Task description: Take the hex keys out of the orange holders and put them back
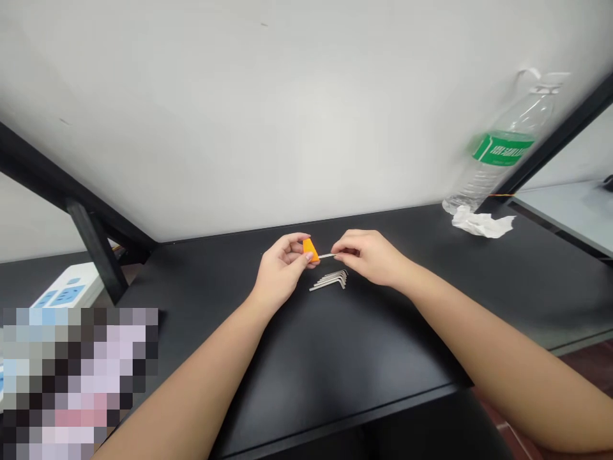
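Observation:
My left hand (282, 268) pinches a small orange plastic piece (310, 249) between thumb and fingers. My right hand (364, 257) holds a thin silver hex key (326, 255) by its end, and the key's tip reaches the orange piece. Just below both hands, several L-shaped steel hex keys (330, 280) lie stacked side by side on the black tabletop (335, 358). Whether the key's tip enters the orange piece is hidden at this angle.
A clear plastic bottle (502, 150) with a green label lies tilted at the back right, with crumpled white tissue (481, 223) at its base. A white power strip (67, 287) sits at the left beyond a black frame strut (96, 249). A pixelated patch covers the lower left corner.

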`<state>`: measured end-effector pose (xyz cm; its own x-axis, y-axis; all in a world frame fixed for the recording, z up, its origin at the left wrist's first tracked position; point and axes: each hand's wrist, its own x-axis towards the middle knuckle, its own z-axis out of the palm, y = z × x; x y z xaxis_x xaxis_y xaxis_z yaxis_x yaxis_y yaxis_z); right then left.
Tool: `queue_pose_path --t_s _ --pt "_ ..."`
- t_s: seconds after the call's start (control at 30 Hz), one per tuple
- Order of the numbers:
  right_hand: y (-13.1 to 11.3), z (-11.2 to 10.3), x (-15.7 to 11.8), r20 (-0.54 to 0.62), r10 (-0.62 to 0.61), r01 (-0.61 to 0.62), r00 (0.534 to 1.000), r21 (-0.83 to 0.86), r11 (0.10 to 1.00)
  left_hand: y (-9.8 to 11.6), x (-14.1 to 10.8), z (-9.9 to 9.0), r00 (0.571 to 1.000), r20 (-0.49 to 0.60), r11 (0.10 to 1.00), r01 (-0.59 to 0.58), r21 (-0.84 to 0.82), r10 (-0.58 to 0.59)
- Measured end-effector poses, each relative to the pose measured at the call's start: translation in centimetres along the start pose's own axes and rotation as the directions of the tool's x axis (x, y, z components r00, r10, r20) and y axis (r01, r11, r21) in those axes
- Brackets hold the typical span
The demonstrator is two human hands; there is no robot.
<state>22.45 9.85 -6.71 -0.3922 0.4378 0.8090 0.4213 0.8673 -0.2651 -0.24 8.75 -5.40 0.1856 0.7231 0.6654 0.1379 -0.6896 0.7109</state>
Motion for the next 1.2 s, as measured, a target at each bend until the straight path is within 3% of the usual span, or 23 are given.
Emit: queue_pose_path --t_s 0.1,0.23,0.37,0.47,0.63,0.73,0.8,0.87,0.93,1.0,1.1,1.2 --pt "-0.8 1.3 0.1 0.061 0.161 -0.171 0.985 0.237 0.956 0.1 -0.1 0.1 1.000 0.005 1.000 0.015 0.021 -0.015" --pt "-1.3 2.7 0.2 0.199 0.269 -0.334 0.943 0.521 0.786 0.3 -0.3 0.2 0.999 0.011 0.998 0.043 0.047 -0.044" --pt "-0.7 3.1 0.3 0.250 0.289 -0.381 0.924 0.544 0.748 0.1 -0.2 0.1 0.997 0.038 0.998 0.068 0.016 -0.069" --pt "-0.2 3.0 0.3 0.302 0.316 -0.433 0.899 0.517 0.738 -0.3 -0.1 -0.3 0.993 0.094 0.990 0.055 0.131 -0.068" --pt "-0.3 2.8 0.4 0.332 0.354 -0.485 0.874 0.545 0.684 -0.5 -0.3 -0.8 0.969 0.235 0.878 -0.173 0.446 0.072" --pt "-0.8 2.7 0.3 0.323 0.341 -0.459 0.883 0.435 0.775 -0.3 -0.4 -0.9 0.971 0.219 0.826 -0.196 0.529 0.090" --pt "-1.1 2.3 0.1 0.257 0.266 -0.326 0.929 0.230 0.917 -0.3 -0.4 -1.1 0.977 0.194 0.803 -0.187 0.565 0.092" --pt "-1.4 1.9 -0.4 0.247 0.136 -0.131 0.959 -0.036 0.991 -0.2 -0.2 -1.4 0.981 0.165 0.776 -0.180 0.604 0.099" --pt "-1.6 1.5 -0.8 0.323 0.065 0.007 0.944 -0.217 0.976 -0.3 -0.1 -1.7 0.984 0.143 0.757 -0.171 0.630 0.102" --pt "-1.9 1.5 -1.1 0.379 0.063 0.064 0.923 -0.315 0.947 -0.4 0.0 -1.8 0.985 0.139 0.755 -0.167 0.634 0.101" --pt "-2.5 1.5 -1.2 0.390 0.096 0.075 0.916 -0.401 0.913 -0.5 0.1 -1.9 0.984 0.150 0.762 -0.171 0.625 0.097" --pt "-2.5 0.8 -0.9 0.385 0.115 0.029 0.916 -0.349 0.937 -0.5 0.1 -1.8 0.985 0.155 0.767 -0.161 0.621 0.082"
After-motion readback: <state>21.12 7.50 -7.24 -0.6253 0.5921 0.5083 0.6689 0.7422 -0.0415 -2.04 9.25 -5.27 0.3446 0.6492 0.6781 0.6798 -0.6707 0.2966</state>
